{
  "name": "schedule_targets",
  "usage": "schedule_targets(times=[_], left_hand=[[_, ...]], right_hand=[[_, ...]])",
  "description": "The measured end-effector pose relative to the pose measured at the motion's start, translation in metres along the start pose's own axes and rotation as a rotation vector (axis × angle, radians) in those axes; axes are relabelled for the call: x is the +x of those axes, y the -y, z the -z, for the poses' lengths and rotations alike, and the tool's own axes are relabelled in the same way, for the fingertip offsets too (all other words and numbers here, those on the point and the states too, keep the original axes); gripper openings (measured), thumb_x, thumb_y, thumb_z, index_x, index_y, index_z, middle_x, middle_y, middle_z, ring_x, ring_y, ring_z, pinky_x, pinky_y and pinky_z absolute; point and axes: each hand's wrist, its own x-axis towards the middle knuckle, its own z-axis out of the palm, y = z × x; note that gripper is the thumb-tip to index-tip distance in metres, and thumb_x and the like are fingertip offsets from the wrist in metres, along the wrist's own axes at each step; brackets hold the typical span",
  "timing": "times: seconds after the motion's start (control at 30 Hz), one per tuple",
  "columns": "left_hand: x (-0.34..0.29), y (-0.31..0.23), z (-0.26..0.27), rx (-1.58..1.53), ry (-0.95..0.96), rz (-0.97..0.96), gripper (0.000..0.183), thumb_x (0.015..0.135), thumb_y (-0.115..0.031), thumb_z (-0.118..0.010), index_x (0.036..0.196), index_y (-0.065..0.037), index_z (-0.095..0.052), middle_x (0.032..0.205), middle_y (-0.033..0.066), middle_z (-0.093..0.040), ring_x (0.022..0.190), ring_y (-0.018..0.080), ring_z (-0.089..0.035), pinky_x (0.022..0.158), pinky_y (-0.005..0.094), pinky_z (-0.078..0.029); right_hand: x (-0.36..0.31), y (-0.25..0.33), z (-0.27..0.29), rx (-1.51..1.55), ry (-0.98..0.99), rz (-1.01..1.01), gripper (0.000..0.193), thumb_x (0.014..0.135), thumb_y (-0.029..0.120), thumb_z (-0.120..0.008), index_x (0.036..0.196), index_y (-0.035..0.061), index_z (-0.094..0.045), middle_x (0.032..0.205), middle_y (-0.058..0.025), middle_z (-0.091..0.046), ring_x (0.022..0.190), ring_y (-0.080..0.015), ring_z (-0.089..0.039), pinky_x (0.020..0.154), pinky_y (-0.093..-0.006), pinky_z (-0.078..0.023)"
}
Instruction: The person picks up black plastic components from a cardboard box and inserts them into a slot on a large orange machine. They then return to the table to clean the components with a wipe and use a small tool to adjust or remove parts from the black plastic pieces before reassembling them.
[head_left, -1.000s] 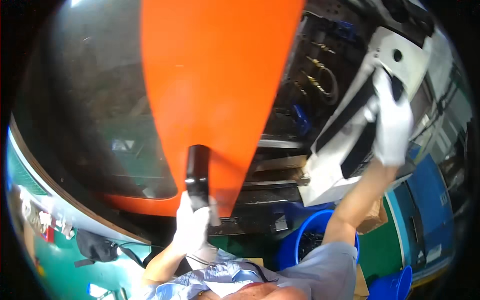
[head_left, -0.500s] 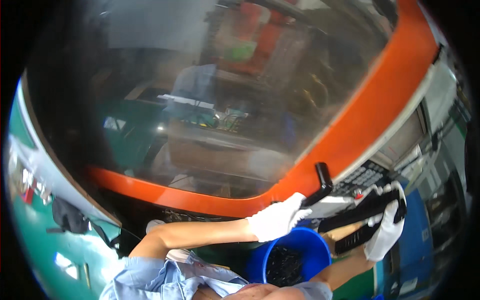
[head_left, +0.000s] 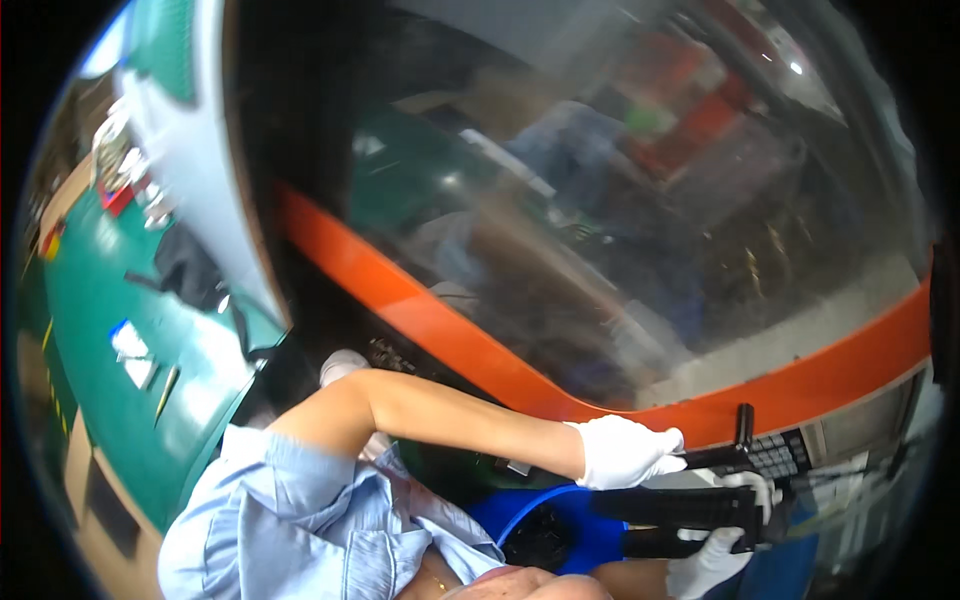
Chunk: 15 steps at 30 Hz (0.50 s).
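Note:
My left hand (head_left: 625,455), in a white glove, is closed around the black door handle (head_left: 722,455) on the orange door frame (head_left: 470,350) of a large machine. The door has a wide see-through window (head_left: 620,250). To the right and lower, my right hand (head_left: 712,563), also gloved in white, grips a long black part (head_left: 650,507) that looks like plastic. A second dark bar lies just below that part, and I cannot tell whether the two are joined. White glove fingers show around the part's right end.
A blue bucket (head_left: 512,515) holding dark scraps stands below the hands. Beside the handle is a keypad panel (head_left: 780,452). At the left, a green table (head_left: 105,300) carries a black bag (head_left: 190,268) and small items. A pale panel (head_left: 195,150) rises between table and machine.
The view has turned, so the machine sits further right and more of the green table shows. My left hand stays at the handle; the black part has swung nearer to it.

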Motion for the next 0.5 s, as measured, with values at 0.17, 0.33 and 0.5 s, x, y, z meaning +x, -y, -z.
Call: schedule_targets(times=[0.17, 0.33, 0.5], left_hand=[[-0.12, 0.029, 0.034, -0.718, -0.291, 0.133, 0.047, 0.106, -0.041, -0.046, 0.14, -0.009, -0.045, 0.108, 0.0077, -0.064, 0.081, 0.0173, -0.061, 0.076, 0.0323, -0.052], [-0.244, -0.004, 0.044, -0.276, -0.773, 0.225, 0.085, 0.08, -0.036, -0.082, 0.144, -0.01, -0.033, 0.121, 0.0156, -0.06, 0.104, 0.0192, -0.065, 0.087, 0.0338, -0.053], [-0.374, -0.005, 0.027, -0.042, -1.559, 0.188, 0.071, 0.08, -0.022, -0.083, 0.137, -0.011, -0.042, 0.1, 0.002, -0.059, 0.089, 0.0088, -0.06, 0.08, 0.0261, -0.052]], right_hand=[[-0.023, 0.03, -0.125, 0.372, 0.431, -0.259, 0.078, 0.085, 0.053, -0.077, 0.131, -0.0057, -0.052, 0.113, -0.0108, -0.063, 0.076, -0.0127, -0.059, 0.059, -0.0209, -0.047], [-0.07, 0.069, -0.249, 0.546, 0.755, -0.152, 0.048, 0.087, 0.019, -0.077, 0.127, -0.0021, -0.06, 0.121, -0.0104, -0.065, 0.104, -0.0207, -0.064, 0.091, -0.0329, -0.052], [-0.131, 0.169, -0.342, 0.589, 1.198, 0.182, 0.048, 0.09, 0.013, -0.074, 0.133, 0.0012, -0.058, 0.123, -0.0136, -0.065, 0.112, -0.0223, -0.064, 0.098, -0.0346, -0.051]])
